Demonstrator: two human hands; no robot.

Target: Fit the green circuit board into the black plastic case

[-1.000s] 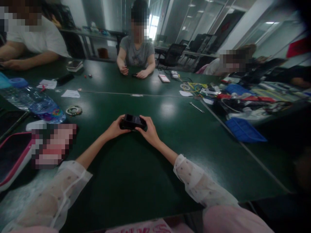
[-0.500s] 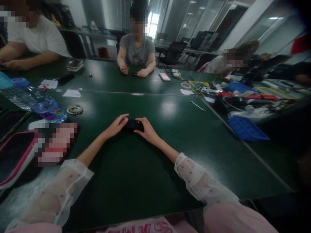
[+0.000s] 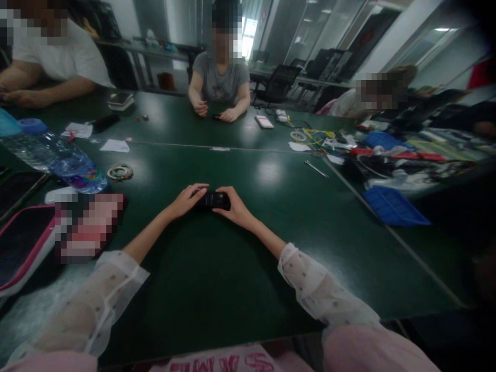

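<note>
A small black device (image 3: 213,200) with a dark, faintly lit face is held low over the green table (image 3: 217,268), or rests on it; which, I cannot tell. My left hand (image 3: 188,200) is on its left end, thumb across the top face and the fingers stretched along the far edge. At the right end my right hand (image 3: 234,207) grips it between the thumb on the near side and the fingers on the far side.
On the left are bottles (image 3: 75,168), phones (image 3: 25,240) and a coiled band (image 3: 120,172). A wrench (image 3: 316,169), a blue tray (image 3: 395,205) and tangled cables (image 3: 318,135) lie to the right. Three people (image 3: 220,77) sit around the table.
The view has shifted slightly. Both hands remain on the black device, with hardly any movement of the fingers.
</note>
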